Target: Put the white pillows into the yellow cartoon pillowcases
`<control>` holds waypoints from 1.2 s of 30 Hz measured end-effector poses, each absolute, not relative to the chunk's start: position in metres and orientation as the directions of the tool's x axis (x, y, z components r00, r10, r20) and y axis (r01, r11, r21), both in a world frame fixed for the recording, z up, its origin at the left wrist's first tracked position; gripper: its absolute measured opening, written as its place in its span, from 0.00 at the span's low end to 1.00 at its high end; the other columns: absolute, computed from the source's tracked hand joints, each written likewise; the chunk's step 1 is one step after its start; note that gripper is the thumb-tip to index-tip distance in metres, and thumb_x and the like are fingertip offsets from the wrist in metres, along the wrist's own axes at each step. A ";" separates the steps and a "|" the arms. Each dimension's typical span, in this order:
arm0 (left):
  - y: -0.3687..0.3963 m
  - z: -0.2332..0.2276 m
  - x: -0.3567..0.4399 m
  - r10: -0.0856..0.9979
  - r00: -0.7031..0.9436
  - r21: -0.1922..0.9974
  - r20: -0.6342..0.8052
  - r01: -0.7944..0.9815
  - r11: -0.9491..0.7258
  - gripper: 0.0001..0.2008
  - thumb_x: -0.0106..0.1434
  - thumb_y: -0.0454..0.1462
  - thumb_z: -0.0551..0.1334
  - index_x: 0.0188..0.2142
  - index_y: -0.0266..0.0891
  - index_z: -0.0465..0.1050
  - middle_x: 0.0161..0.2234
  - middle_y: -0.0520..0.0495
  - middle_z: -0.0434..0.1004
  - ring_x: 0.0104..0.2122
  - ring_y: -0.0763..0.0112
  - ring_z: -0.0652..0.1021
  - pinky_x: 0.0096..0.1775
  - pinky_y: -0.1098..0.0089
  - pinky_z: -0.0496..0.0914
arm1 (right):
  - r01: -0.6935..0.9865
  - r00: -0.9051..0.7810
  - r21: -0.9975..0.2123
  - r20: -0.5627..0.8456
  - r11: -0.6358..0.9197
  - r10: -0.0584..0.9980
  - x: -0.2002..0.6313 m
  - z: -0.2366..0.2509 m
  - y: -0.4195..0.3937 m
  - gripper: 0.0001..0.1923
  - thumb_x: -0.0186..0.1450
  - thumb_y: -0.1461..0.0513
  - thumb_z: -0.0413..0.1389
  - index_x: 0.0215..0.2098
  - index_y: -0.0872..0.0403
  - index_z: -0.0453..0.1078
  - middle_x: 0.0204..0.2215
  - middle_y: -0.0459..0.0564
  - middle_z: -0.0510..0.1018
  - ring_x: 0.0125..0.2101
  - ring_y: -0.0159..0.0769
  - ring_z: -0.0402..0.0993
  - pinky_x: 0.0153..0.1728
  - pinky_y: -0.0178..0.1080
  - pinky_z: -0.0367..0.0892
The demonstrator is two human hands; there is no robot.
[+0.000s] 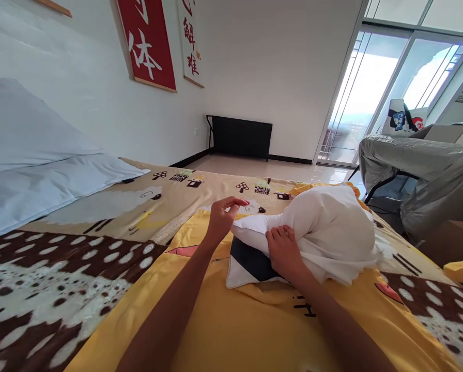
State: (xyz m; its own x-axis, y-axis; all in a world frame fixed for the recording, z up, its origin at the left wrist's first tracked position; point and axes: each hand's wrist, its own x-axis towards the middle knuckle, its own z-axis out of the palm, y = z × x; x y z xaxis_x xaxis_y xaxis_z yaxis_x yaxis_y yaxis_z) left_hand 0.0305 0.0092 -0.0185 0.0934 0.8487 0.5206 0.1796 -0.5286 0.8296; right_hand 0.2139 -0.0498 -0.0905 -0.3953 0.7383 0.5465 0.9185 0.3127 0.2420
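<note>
Two wall banners [148, 44], two white pillows [41, 175] (stacked), one bundled pillow [324, 232].

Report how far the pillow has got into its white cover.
Done: the white cover wraps the far, larger part of the pillow. In hand: the right hand presses flat at the cover's edge; the left hand pinches above its corner. Left: the near black-and-white end lies bare on the yellow quilt.

Bed [99, 227] with patterned yellow-and-brown cover, white pillows [41, 170], white cushion [324, 232] lying on it
</note>
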 end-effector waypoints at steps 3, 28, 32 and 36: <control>-0.016 -0.009 0.036 0.791 0.303 0.746 0.532 0.274 -0.607 0.09 0.57 0.34 0.57 0.32 0.39 0.78 0.33 0.48 0.80 0.37 0.64 0.77 0.46 0.68 0.68 | 0.922 -0.385 0.226 0.596 0.313 0.705 0.214 -0.089 -0.049 0.11 0.56 0.72 0.51 0.37 0.56 0.66 0.34 0.52 0.72 0.39 0.42 0.64 0.50 0.44 0.52; -0.074 -0.125 0.005 0.471 0.761 -0.466 0.446 0.647 -0.603 0.35 0.64 0.44 0.52 0.67 0.34 0.44 0.67 0.41 0.48 0.65 0.59 0.52 0.61 0.54 0.52 | 0.810 -0.581 0.429 0.494 0.400 0.647 0.239 -0.112 -0.105 0.37 0.57 0.60 0.57 0.62 0.64 0.55 0.53 0.61 0.69 0.53 0.48 0.61 0.58 0.49 0.50; -0.072 -0.126 0.009 0.466 0.758 -0.492 0.456 0.651 -0.578 0.30 0.65 0.38 0.50 0.66 0.34 0.48 0.66 0.41 0.50 0.65 0.59 0.53 0.59 0.52 0.54 | 0.803 -0.579 0.478 0.488 0.355 0.654 0.237 -0.117 -0.106 0.34 0.60 0.63 0.53 0.63 0.66 0.54 0.53 0.62 0.69 0.53 0.49 0.60 0.59 0.49 0.49; -0.069 -0.119 0.015 0.420 0.758 -0.526 0.500 0.651 -0.547 0.25 0.67 0.34 0.46 0.63 0.35 0.55 0.63 0.40 0.59 0.61 0.58 0.60 0.55 0.53 0.59 | 0.809 -0.576 0.435 0.455 0.395 0.679 0.238 -0.113 -0.103 0.39 0.57 0.60 0.57 0.63 0.66 0.53 0.54 0.62 0.68 0.54 0.49 0.60 0.60 0.49 0.47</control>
State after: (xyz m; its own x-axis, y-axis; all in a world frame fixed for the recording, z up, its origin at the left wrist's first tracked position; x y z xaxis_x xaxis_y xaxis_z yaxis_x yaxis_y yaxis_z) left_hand 0.0145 -0.0695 -0.1193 0.7576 0.4200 0.4997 0.6506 -0.5473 -0.5264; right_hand 0.2384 -0.1031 -0.1131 -0.5762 0.6790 0.4549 0.8091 0.3948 0.4354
